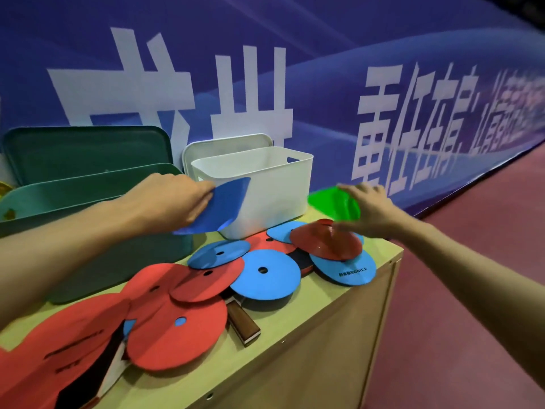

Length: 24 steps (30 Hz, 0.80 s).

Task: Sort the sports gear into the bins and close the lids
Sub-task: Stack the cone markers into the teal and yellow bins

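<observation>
My left hand (174, 199) is shut on a blue flat disc (219, 206), held in front of the white bin (265, 187). My right hand (368, 208) grips a green disc (333, 202) beside that bin, just above a red cone-shaped marker (321, 243). The white bin stands open, its white lid (224, 143) leaning behind it. A green bin (88, 202) stands open to the left with its green lid (85, 152) propped behind. Several red discs (177, 335) and blue discs (265, 274) lie scattered on the wooden cabinet top (295, 320), over a paddle with a brown handle (243, 323).
A blue banner wall (324, 84) runs right behind the bins. The cabinet's front and right edges drop to a red floor (486, 261). Another paddle (97, 379) lies partly hidden under red discs at the near left.
</observation>
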Tool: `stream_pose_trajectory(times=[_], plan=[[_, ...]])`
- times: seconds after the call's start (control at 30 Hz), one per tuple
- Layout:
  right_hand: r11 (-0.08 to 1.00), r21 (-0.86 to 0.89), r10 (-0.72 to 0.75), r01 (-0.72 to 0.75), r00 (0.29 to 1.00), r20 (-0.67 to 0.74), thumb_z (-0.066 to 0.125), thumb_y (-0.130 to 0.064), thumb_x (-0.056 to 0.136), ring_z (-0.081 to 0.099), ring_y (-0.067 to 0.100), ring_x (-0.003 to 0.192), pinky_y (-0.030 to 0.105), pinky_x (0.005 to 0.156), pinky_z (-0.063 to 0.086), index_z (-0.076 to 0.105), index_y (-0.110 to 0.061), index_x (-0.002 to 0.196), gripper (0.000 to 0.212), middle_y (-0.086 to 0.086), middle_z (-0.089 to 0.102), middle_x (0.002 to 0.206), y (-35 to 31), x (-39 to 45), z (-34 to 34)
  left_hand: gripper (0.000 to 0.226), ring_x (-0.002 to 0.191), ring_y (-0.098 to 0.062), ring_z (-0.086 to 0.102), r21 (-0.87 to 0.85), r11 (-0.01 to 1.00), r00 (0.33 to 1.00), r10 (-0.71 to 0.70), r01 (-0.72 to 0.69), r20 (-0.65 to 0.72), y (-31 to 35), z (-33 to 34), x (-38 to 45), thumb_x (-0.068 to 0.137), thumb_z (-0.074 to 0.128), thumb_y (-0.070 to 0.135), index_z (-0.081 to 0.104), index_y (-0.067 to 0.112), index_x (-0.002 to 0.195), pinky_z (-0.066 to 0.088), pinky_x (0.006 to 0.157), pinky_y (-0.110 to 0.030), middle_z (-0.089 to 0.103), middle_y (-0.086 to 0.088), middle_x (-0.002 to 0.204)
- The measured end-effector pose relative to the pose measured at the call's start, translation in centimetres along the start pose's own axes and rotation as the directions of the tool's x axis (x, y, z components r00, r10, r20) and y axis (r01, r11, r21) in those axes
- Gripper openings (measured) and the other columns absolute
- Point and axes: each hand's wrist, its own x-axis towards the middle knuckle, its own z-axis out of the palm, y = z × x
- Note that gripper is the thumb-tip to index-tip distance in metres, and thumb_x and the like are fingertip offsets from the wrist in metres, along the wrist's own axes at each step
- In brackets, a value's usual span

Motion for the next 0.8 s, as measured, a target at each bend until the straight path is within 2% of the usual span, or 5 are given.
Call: stream_pose_trajectory(times=[0.1, 0.27, 0.47, 0.6, 0.8], plan=[[0.972, -0.212, -0.056, 0.102, 0.976, 0.209, 0.066, -0.077, 0.078, 0.031, 0.030, 0.133, 0.050, 0.104, 0.035, 0.019, -0.038, 0.160, 0.102, 0.001, 0.039, 0.149, -1.4, -0.5, 3.3, 0.028, 0.085, -0.035, 0.066, 0.013, 1.000, 1.000, 0.016, -0.016, 0.003, 0.6, -0.1, 0.2, 0.106, 0.025, 0.043, 0.045, 0.023, 0.104, 0.043, 0.062, -0.037, 0.067, -0.005, 0.094], [0.960, -0.220, -0.091, 0.176, 0.932, 0.350, 0.066, -0.075, 0.080, 0.032, 0.027, 0.126, 0.047, 0.096, 0.038, 0.014, -0.042, 0.160, 0.101, -0.001, 0.036, 0.155, -2.1, 0.1, 5.3, 0.035, 0.087, -0.032, 0.067, 0.044, 0.999, 0.999, 0.025, -0.027, 0.040, 0.6, -0.3, -0.3, 0.105, 0.020, 0.045, 0.047, 0.025, 0.113, 0.045, 0.063, -0.036, 0.068, -0.002, 0.097], [0.873, -0.330, -0.314, 0.358, 0.932, 0.182, 0.062, -0.073, 0.082, 0.030, 0.030, 0.124, 0.046, 0.099, 0.046, 0.017, -0.029, 0.160, 0.100, 0.006, 0.037, 0.144, -4.5, -1.6, 2.7, 0.035, 0.079, -0.032, 0.064, 0.027, 1.000, 0.999, 0.007, -0.008, 0.038, -1.1, -1.4, -1.5, 0.100, 0.016, 0.047, 0.043, 0.025, 0.097, 0.052, 0.066, -0.040, 0.066, -0.002, 0.088], [0.836, -0.367, -0.418, 0.408, 0.907, 0.056, 0.060, -0.075, 0.078, 0.037, 0.034, 0.119, 0.045, 0.094, 0.049, 0.024, -0.019, 0.157, 0.103, 0.010, 0.042, 0.137, -9.1, -2.5, 0.4, 0.031, 0.064, -0.039, 0.061, -0.056, 0.997, 0.980, -0.057, 0.047, -0.189, -4.1, -3.2, -2.7, 0.102, 0.029, 0.040, 0.050, 0.019, 0.093, 0.045, 0.055, -0.039, 0.065, -0.012, 0.076], [0.824, -0.158, -0.567, 0.544, 0.789, -0.237, 0.070, -0.061, 0.079, 0.034, 0.036, 0.121, 0.049, 0.077, 0.056, 0.024, -0.020, 0.160, 0.102, 0.011, 0.041, 0.130, -19.1, -0.8, -3.7, 0.028, 0.054, -0.041, 0.060, -0.353, 0.879, 0.811, -0.446, 0.319, -0.378, -13.0, -6.1, -6.1, 0.104, 0.041, 0.030, 0.054, 0.009, 0.090, 0.048, 0.052, -0.047, 0.060, -0.021, 0.068]])
